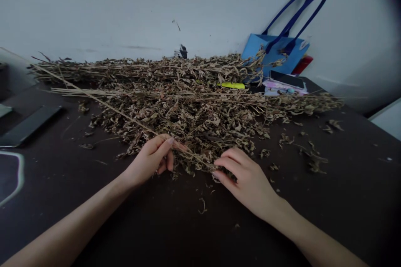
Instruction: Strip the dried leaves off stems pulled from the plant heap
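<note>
A long thin dried plant stem slants from the upper left down to the middle, across the front of a heap of dried leaves. My left hand pinches this stem between thumb and fingers. Toward its lower right end, my right hand has its fingers curled in at the leafy tip, thumb and fingertips close together on the leaves. Exactly what lies between those fingertips is partly hidden.
Behind the heap lie bundled dried stalks along the wall. A blue bag with dark handles stands back right, beside a phone. A dark flat object lies left. Loose leaves are scattered on the dark table.
</note>
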A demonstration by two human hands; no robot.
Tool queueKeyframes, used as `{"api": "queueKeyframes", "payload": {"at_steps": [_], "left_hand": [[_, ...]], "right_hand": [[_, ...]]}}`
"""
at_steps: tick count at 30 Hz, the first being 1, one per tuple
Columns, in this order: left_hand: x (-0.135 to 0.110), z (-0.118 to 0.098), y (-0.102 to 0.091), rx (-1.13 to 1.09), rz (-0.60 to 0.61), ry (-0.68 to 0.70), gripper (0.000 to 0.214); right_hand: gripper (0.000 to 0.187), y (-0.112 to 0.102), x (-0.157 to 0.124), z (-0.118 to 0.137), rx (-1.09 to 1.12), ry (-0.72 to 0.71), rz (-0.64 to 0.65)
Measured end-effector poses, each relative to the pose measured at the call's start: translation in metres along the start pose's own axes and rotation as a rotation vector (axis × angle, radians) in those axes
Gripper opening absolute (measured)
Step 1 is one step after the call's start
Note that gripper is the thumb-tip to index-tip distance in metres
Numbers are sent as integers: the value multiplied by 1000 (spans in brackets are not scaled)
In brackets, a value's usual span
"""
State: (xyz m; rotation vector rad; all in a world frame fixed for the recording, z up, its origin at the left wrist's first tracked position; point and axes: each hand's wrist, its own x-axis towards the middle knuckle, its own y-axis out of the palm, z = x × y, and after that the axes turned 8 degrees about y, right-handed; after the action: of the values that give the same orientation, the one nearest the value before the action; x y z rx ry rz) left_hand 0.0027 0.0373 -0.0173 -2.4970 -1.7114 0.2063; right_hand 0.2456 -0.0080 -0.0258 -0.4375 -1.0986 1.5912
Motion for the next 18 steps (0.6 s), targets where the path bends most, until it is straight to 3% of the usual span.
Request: {"api": "queueKeyframes", "payload": {"at_steps": [5, 8, 18], "left_hand": [[-1, 1, 1, 36, 12, -18, 36], [0, 0, 1, -2, 6, -25, 36], [0, -4, 8, -254, -11, -103, 27]], "right_hand": [[11, 5, -3, 0, -50, 40, 102], [18, 4, -4, 1, -45, 45, 105], [15, -1, -5, 7, 0, 16, 102]]}}
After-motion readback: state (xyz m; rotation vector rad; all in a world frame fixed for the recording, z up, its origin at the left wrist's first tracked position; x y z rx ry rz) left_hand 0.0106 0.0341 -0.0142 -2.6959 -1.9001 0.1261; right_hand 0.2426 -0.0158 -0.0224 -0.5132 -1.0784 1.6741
